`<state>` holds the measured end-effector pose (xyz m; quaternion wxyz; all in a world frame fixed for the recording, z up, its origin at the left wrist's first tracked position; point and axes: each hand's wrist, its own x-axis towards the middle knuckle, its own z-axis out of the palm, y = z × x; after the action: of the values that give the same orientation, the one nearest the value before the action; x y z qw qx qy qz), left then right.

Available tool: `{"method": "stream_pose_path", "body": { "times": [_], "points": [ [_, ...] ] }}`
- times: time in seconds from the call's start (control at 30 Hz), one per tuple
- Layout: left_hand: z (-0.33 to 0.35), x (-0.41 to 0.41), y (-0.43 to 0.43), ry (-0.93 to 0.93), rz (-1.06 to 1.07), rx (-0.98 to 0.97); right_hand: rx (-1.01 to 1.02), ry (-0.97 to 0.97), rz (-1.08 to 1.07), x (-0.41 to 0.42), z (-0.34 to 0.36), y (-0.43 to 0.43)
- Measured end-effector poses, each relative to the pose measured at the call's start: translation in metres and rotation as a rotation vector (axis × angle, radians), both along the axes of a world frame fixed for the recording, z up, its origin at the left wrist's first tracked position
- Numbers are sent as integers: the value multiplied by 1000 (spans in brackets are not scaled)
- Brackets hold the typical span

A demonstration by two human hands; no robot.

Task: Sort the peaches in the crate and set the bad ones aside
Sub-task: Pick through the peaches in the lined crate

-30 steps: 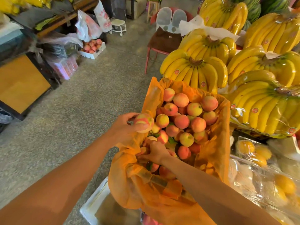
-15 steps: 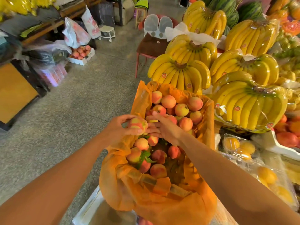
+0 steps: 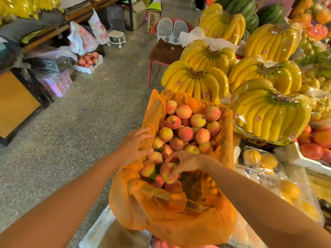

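- Head cam, what changed: half a second back your left hand [image 3: 136,145] had a peach pinched up over the left edge of the crate [image 3: 226,136], with your right fingertips just touching it. Now that hand carries nothing, and your right hand [image 3: 184,161] has a peach [image 3: 167,173] down at the near end of the crate. Looks like a hand-off to me, though I can't swear it's the same fruit.
- What that means: the peach is inside the crate, not outside it, so my guess is it passed, or it's getting a second look. I can't see anything set aside yet, and no obvious reject spot shows close by.
- Left hand pose: fingers spread and fairly straight, grip apart, palm down on the orange liner [image 3: 172,228] where it folds over the left rim. Your forearm comes in from the lower left.
- Right hand pose: the arm crosses in from the lower right, wrist bent, fingers curled down, grip clamped round that peach. It sits low among its neighbours and seems to touch them.
- The rest of the peaches [image 3: 185,134] are heaped toward the far end, with bananas [image 3: 195,83] just beyond the crate.
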<state>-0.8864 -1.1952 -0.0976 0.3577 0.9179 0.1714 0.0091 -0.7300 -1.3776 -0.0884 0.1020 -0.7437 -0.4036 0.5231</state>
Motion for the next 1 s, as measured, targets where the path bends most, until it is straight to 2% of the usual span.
{"method": "stream_pose_path", "body": {
  "times": [0.17, 0.53, 0.63, 0.8, 1.0],
  "points": [
    [-8, -3, -4, -6, -20, 5, -67, -68, 222, -17, -33, -2],
    [-7, -2, -1, -52, 8, -3, 42, -140, 308, -29, -52, 2],
    [-4, 3, 0, -83, 36, 22, 91, -127, 248, -30, -54, 1],
    [3, 22, 3, -130, 89, 196, 154, -49, 121, -19, -47, -2],
    [13, 56, -1, -139, 76, 349, 491, -245, -195, 38, -11, -9]
  ]
}}
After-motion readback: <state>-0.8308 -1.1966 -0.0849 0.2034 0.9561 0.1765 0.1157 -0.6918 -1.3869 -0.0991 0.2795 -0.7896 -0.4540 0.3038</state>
